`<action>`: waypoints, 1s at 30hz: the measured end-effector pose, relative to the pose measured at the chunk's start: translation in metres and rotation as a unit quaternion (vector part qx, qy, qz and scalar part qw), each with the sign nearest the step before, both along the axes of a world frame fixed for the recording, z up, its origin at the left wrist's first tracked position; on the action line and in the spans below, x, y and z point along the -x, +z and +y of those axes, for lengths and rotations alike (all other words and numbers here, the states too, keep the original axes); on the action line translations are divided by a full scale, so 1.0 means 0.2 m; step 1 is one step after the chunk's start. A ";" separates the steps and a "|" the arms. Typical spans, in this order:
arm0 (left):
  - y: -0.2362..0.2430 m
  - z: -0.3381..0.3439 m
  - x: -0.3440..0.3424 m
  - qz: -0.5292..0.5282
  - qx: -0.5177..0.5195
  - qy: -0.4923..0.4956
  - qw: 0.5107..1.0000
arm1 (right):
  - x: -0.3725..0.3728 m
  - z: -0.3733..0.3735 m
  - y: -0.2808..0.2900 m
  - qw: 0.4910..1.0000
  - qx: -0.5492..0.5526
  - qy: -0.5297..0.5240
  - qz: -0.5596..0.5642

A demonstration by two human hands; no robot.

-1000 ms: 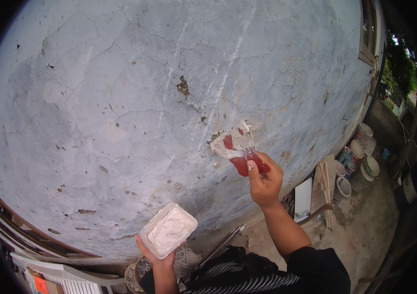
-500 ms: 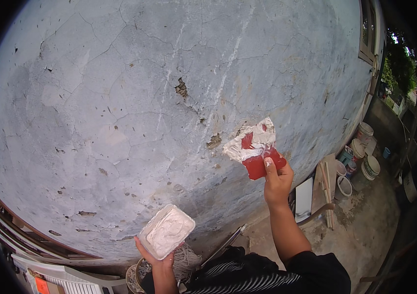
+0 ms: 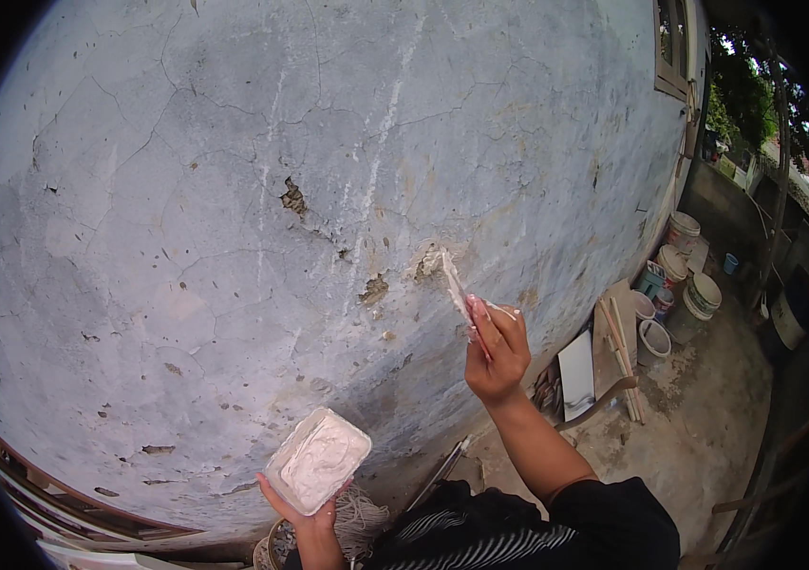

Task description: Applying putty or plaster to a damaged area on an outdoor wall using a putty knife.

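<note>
pressing scraper (image 3: 456, 287) edge-on into wall (image 3: 234, 190) hole | right hand (image 3: 497, 350) clamped on scraper | left hand (image 3: 300, 508) gripping filler tray (image 3: 317, 459) | risk: filler may drop if blade tilts

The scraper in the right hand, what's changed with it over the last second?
The right hand turned the scraper from flat, red face showing, to edge-on, and brought its tip up to a chipped spot on the wall. The left hand stayed low, holding the tub of white filler as before.
</note>
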State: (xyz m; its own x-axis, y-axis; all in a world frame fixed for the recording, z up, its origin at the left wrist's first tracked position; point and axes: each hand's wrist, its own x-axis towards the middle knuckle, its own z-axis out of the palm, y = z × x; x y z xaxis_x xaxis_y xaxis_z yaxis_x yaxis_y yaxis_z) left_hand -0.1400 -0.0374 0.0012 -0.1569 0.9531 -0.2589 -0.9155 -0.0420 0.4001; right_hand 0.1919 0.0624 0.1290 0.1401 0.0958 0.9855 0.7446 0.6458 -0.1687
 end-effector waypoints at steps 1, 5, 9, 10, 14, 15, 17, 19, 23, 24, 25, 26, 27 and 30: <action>0.00 0.00 -0.01 0.001 -0.001 -0.004 1.000 | 0.02 0.04 -0.02 0.999 0.005 -0.004 -0.044; 0.00 0.00 -0.01 0.007 -0.030 -0.020 0.999 | 0.11 0.13 -0.11 0.991 0.025 -0.036 -0.123; -0.01 -0.01 0.00 0.015 -0.021 -0.009 1.000 | 0.13 0.22 -0.16 0.987 0.052 -0.074 -0.130; -0.01 -0.01 0.00 0.016 -0.021 -0.008 1.000 | 0.13 0.24 -0.16 0.988 0.052 -0.072 -0.129; 0.00 -0.02 0.01 -0.009 -0.017 -0.003 1.000 | 0.14 0.25 -0.18 0.987 0.055 -0.065 -0.134; 0.00 -0.02 0.01 -0.011 -0.018 -0.001 1.000 | 0.14 0.25 -0.18 0.987 0.058 -0.063 -0.134; 0.01 -0.02 0.00 -0.005 -0.008 0.005 1.000 | 0.14 0.26 -0.20 0.987 0.063 -0.062 -0.137; 0.01 -0.01 0.00 0.001 0.001 0.010 1.000 | 0.14 0.26 -0.20 0.986 0.067 -0.062 -0.139; 0.01 0.01 -0.01 0.019 0.018 0.011 1.000 | 0.13 0.25 -0.20 0.986 0.066 -0.051 -0.143; 0.01 0.02 -0.02 0.023 0.027 0.014 0.999 | 0.13 0.25 -0.21 0.986 0.068 -0.051 -0.144; 0.01 0.02 -0.02 0.023 0.027 0.013 0.999 | 0.13 0.25 -0.21 0.986 0.068 -0.051 -0.144; 0.02 0.02 -0.03 0.025 0.028 0.014 0.999 | 0.12 0.25 -0.22 0.986 0.068 -0.050 -0.145; 0.02 0.02 -0.03 0.027 0.028 0.015 0.999 | 0.12 0.25 -0.22 0.986 0.068 -0.049 -0.147; 0.02 0.03 -0.04 0.011 0.006 -0.002 1.000 | 0.11 0.25 -0.22 0.985 0.070 -0.049 -0.148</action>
